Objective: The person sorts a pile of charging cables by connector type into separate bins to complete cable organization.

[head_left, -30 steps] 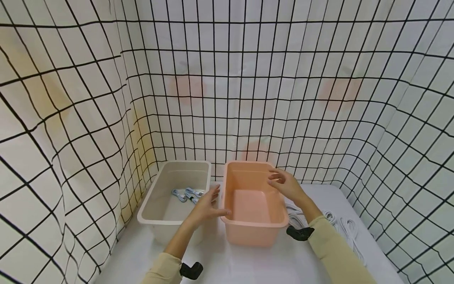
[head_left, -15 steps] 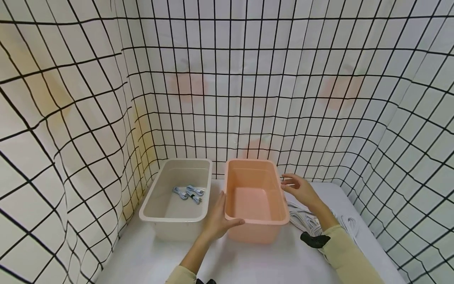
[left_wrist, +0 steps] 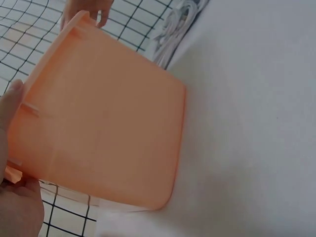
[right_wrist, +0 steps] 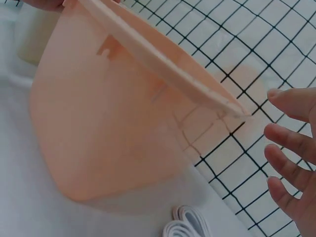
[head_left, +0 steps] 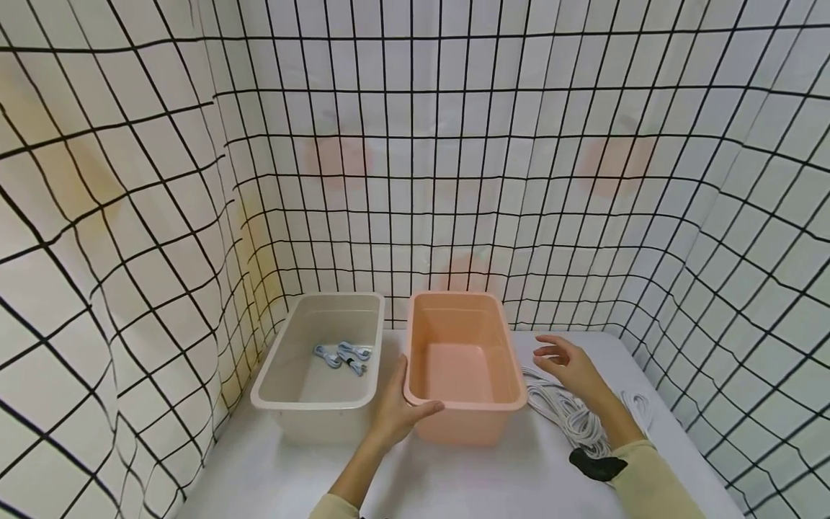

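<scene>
A peach plastic bin (head_left: 465,422) stands on the white table in the head view. My left hand (head_left: 393,409) holds its near left corner, the thumb over the front rim and the fingers along the left side. In the left wrist view this hand (left_wrist: 19,207) shows at the rim's edge. My right hand (head_left: 572,366) hovers to the right of the bin, apart from it, with fingers loosely bent and nothing in them. Below it lie bundled white cables (head_left: 564,411). The right wrist view shows the right hand (right_wrist: 296,153) with spread fingers beside the bin's rim.
A beige bin (head_left: 324,425) stands to the left, with several small tied light-blue cables (head_left: 350,353) on its floor. Another white cable coil (head_left: 638,409) lies farther right. Black netting (head_left: 421,194) over white cloth encloses the table (head_left: 480,483) at the back and sides.
My left hand has moved from between the bins onto the peach bin's corner and taken hold of it. My right hand has moved right, away from the bin's right rim, over the white cables.
</scene>
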Demonstrator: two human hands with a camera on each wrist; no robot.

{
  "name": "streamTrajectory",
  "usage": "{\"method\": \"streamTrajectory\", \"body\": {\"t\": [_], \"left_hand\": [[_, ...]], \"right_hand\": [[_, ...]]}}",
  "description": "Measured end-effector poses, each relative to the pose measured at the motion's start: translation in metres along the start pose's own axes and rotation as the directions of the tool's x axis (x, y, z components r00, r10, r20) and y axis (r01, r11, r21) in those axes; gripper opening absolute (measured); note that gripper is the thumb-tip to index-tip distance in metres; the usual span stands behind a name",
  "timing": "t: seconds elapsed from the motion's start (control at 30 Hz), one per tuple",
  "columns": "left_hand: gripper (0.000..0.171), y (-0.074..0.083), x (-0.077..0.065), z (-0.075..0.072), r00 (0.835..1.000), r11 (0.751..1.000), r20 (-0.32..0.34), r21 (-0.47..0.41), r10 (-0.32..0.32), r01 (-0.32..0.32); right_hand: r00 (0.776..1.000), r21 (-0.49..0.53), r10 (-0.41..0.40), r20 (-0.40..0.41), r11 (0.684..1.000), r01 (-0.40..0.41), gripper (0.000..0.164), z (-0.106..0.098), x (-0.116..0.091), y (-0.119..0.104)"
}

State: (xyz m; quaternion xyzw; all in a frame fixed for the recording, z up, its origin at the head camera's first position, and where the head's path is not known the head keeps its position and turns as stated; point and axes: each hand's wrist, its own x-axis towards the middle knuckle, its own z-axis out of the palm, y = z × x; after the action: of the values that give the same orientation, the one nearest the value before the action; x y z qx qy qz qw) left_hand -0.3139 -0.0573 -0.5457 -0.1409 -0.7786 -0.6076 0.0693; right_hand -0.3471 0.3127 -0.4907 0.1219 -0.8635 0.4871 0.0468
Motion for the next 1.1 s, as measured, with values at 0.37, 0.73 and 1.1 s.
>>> {"method": "streamTrajectory", "body": {"t": [0.37, 0.73, 1.1], "left_hand": [[0.124, -0.001, -0.001, -0.001, 1.000, 1.000, -0.006, -0.015, -0.019, 0.019], [0.124, 0.001, -0.001, 0.002, 0.999, 0.999, -0.003, -0.025, -0.035, 0.035], [0.123, 0.001, -0.002, 0.001, 1.000, 0.999, -0.011, -0.039, -0.023, 0.023]], "right_hand": [[0.991, -0.149, 0.040, -0.131, 0.987, -0.060, 0.054, 0.002, -0.030, 0.051], [0.912, -0.301, 0.086, -0.402, 0.928, -0.220, 0.054, 0.018, -0.068, 0.107], [0.772, -0.317, 0.273, -0.574, 0.795, -0.516, 0.053, 0.039, -0.079, 0.133]]}}
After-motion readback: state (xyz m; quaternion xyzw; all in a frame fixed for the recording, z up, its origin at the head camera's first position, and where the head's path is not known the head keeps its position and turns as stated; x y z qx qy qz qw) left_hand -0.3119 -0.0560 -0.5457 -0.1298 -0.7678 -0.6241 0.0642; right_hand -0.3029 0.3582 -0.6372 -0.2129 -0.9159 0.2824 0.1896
